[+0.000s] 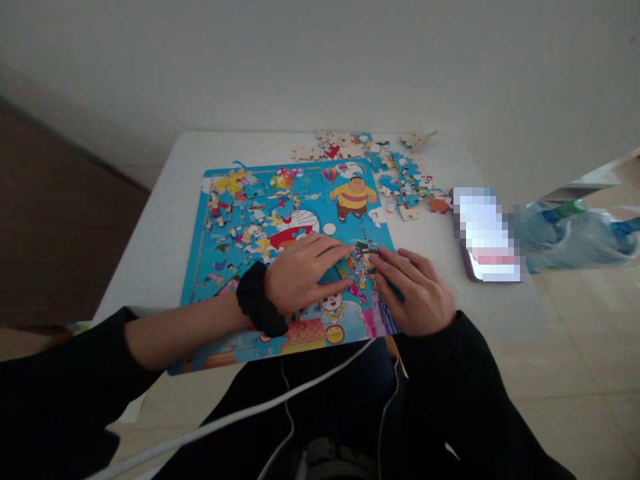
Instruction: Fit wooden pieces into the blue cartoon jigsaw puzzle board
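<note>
A blue jigsaw puzzle (pixel 320 200) with cartoon figures lies in its flat board on the table, partly filled in. My left hand (pixel 305 270) rests over its middle, thumb and fingers stretched out and apart, their tips beside a figure in a green hat (pixel 367 259). From the right, my right hand (pixel 417 290) reaches over the board's edge with its fingers extended, the tips touching the pieces at that same figure. No piece shows lifted in either hand. Both hands cover parts of the picture.
Loose puzzle pieces (pixel 405 180) are heaped behind and to the right of the board. A phone (pixel 487 233) with a lit, blurred screen lies at the white table's (pixel 155 220) right side. Plastic bottles (pixel 575 233) stand beyond it. A white cable (pixel 240 417) crosses my lap.
</note>
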`<control>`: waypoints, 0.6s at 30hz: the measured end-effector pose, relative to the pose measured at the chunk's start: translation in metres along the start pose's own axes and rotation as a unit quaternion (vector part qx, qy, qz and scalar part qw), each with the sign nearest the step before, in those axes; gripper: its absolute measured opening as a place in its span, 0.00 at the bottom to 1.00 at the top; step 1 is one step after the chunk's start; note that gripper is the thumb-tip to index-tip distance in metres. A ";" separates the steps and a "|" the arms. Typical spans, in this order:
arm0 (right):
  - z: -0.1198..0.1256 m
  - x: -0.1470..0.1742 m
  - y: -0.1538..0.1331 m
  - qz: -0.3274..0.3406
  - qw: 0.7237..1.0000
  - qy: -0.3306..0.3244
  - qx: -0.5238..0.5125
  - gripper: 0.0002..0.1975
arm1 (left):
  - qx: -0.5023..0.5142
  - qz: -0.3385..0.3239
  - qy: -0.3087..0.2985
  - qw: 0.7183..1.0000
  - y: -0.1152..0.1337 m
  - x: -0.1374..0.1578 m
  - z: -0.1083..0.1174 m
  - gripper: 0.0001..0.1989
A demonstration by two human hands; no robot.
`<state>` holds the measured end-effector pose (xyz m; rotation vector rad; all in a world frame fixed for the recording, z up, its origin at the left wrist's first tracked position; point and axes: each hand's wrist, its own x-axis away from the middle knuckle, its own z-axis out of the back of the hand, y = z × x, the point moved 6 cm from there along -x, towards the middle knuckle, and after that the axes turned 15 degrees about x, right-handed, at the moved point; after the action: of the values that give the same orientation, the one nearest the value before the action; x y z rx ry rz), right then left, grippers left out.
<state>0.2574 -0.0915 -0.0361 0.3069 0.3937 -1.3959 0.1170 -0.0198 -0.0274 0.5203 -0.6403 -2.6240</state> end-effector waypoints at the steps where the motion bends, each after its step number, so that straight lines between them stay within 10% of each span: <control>1: 0.001 0.000 0.000 -0.005 1.000 0.004 -0.001 0.17 | -0.002 0.005 0.009 1.000 0.000 0.000 0.001 0.24; 18: 0.001 0.000 -0.001 -0.015 1.000 0.012 -0.008 0.16 | 0.047 -0.027 0.017 0.998 0.003 -0.001 0.003 0.13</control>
<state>0.2569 -0.0919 -0.0350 0.3061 0.4307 -1.4188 0.1171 -0.0206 -0.0236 0.6172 -0.7526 -2.6387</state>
